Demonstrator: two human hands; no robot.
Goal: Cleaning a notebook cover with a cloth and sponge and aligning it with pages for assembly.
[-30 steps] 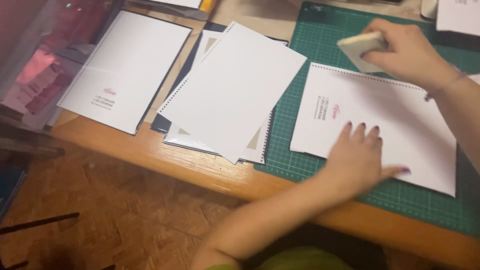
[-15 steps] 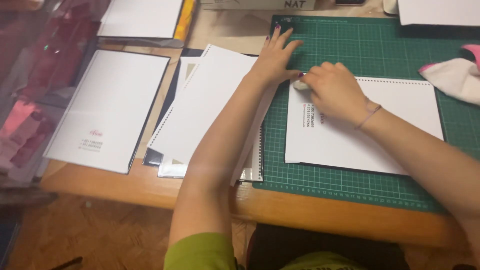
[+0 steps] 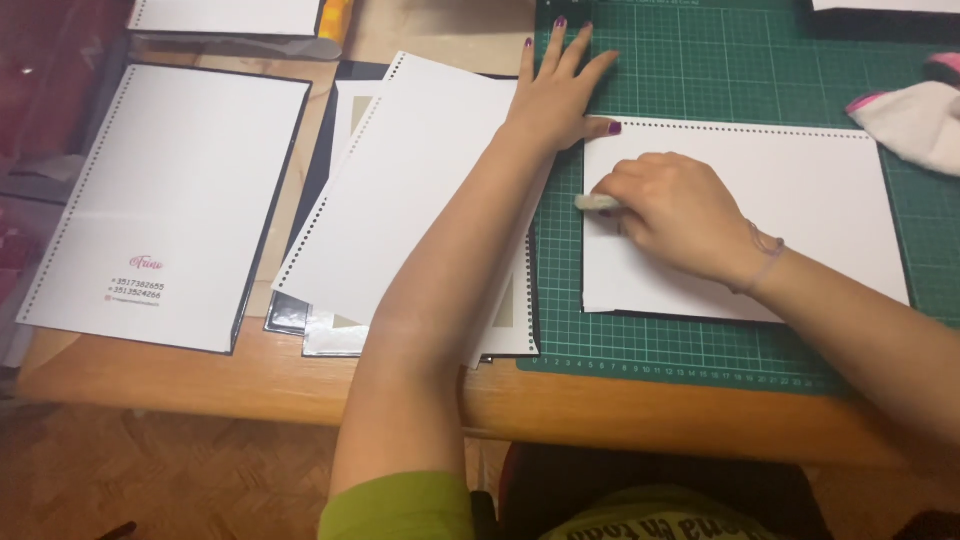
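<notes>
1. The wooden table [image 3: 300,395] carries everything: a green cutting mat [image 3: 720,70] on the right side, loose paper on the left.
2. On the mat lies a white punched sheet [image 3: 800,200], a row of holes along its top edge, with a dark backing showing at its lower rim. This is the piece being worked on. It looks flat and set square, and I'd judge the rubbing along its left edge to be only partly done, since the tool sits about midway down that edge.
3. Left of the mat is a fanned stack of punched sheets [image 3: 400,200], seemingly waiting, and further left a single printed cover [image 3: 160,200] lying apart.
4. A white and pink cloth [image 3: 915,115] rests at the mat's right edge.
5. The left hand [image 3: 560,95] reaches across the stack, palm down, fingers spread wide and gripping nothing, its thumb touching the sheet's top left corner.
6. The right hand [image 3: 680,215] is curled, knuckles up, closed around a small pale tool [image 3: 597,203] pressed to the sheet's left edge.
</notes>
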